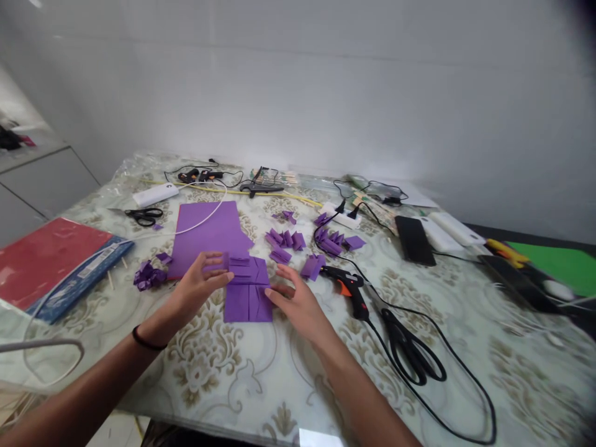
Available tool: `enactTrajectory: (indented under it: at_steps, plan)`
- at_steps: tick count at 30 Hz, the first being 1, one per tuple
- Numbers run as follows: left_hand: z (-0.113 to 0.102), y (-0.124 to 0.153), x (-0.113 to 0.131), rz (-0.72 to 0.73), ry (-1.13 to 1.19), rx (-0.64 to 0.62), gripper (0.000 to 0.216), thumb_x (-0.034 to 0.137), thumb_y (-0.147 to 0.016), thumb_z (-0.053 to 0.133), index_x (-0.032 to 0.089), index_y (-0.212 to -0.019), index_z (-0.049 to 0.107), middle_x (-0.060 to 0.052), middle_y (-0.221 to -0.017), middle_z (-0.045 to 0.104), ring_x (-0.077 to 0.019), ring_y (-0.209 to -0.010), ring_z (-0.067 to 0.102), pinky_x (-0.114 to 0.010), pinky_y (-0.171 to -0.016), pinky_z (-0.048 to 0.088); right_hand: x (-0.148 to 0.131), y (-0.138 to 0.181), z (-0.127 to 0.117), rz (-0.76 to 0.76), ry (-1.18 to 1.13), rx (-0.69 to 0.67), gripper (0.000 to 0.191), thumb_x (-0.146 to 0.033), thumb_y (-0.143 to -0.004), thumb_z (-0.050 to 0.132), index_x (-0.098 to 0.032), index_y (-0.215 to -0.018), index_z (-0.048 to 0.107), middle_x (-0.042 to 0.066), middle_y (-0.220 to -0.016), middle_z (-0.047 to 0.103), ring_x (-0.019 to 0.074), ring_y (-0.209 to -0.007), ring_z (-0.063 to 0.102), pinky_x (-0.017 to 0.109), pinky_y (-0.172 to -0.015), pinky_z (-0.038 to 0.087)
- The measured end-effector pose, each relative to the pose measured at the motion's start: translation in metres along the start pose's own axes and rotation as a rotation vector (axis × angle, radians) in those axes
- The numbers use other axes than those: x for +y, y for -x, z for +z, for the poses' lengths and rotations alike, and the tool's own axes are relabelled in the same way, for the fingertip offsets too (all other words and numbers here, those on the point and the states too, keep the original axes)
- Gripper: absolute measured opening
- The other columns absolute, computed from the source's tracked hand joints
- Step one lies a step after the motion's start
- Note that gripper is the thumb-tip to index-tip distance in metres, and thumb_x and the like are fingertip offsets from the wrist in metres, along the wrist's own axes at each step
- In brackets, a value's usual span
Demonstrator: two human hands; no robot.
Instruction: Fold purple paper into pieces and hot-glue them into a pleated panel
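A folded purple paper piece point(248, 303) lies on the patterned tablecloth, with crease lines and flaps showing. My left hand point(205, 278) is at its upper left edge, fingers spread and the thumb over the paper. On the other side, my right hand point(291, 295) has its fingers apart, and its thumb reaches the paper's right edge. Behind my left hand lies a larger purple sheet point(205, 230) with a cut corner. Several small folded purple pieces point(284, 239) are scattered beyond the hands. A black glue gun point(349, 287) with an orange trigger rests right of my right hand.
Black-handled scissors point(412, 351) lie near the right forearm, beside the glue gun's looping cord. Crumpled purple paper point(149, 275) and a red paper pack point(56, 261) are at left. A white power strip point(342, 215) and a black phone point(414, 240) sit farther back.
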State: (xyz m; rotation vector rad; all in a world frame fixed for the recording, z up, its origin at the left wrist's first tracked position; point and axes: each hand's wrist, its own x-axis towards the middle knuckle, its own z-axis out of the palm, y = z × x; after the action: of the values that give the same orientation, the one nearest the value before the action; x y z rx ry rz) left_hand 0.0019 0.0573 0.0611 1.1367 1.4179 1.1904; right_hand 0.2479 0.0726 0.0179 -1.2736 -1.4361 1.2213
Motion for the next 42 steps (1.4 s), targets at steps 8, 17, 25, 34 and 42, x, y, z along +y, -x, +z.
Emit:
enactTrajectory:
  at_steps: [8,17,25,34,42]
  plan:
    - [0.020,-0.013,-0.002,-0.032,0.257,-0.060,0.077,0.028,-0.061,0.104,0.023,-0.125,0.063,-0.010,-0.124,0.070,-0.0276,-0.110,0.076,-0.041,-0.095,0.062,0.001,0.002,-0.001,0.056,-0.244,0.129,0.073,-0.041,-0.074,0.089,-0.029,-0.140,0.060,0.007,-0.124,0.065,0.0200,-0.093,0.075,0.040,-0.086,0.065]
    - [0.024,-0.005,-0.009,-0.138,0.352,-0.152,0.067,0.040,-0.074,0.100,0.024,-0.130,0.066,-0.010,-0.123,0.079,-0.0208,-0.094,0.079,-0.029,-0.076,0.061,-0.012,0.013,0.001,-0.099,-0.143,0.092,0.053,-0.040,-0.080,0.089,-0.028,-0.129,0.069,0.006,-0.125,0.065,0.0183,-0.090,0.074,0.037,-0.088,0.067]
    - [0.015,-0.010,-0.010,0.009,0.366,-0.045,0.048,0.032,-0.069,0.101,0.022,-0.109,0.078,-0.002,-0.098,0.078,-0.0143,-0.083,0.074,-0.026,-0.081,0.061,-0.033,0.021,-0.009,-0.253,0.037,0.269,0.032,-0.055,-0.098,0.073,-0.025,-0.108,0.073,0.008,-0.114,0.068,0.0236,-0.101,0.070,0.036,-0.083,0.064]
    - [0.016,0.005,0.003,0.025,0.337,-0.138,0.052,0.038,-0.072,0.100,0.025,-0.118,0.078,-0.003,-0.097,0.079,-0.0192,-0.085,0.075,-0.030,-0.081,0.060,-0.038,0.018,0.002,0.214,-0.537,-0.079,0.047,-0.062,-0.073,0.096,-0.020,-0.090,0.084,0.007,-0.088,0.084,0.0247,-0.078,0.075,0.040,-0.083,0.060]
    - [0.012,0.012,0.011,-0.017,0.033,-0.330,0.046,0.061,-0.090,0.076,0.016,-0.081,0.078,0.000,-0.072,0.066,-0.0138,-0.066,0.052,-0.025,-0.064,0.042,-0.034,0.017,-0.009,0.111,-0.393,-0.008,0.046,-0.062,-0.074,0.096,-0.020,-0.090,0.086,0.008,-0.093,0.086,0.0240,-0.083,0.075,0.037,-0.083,0.059]
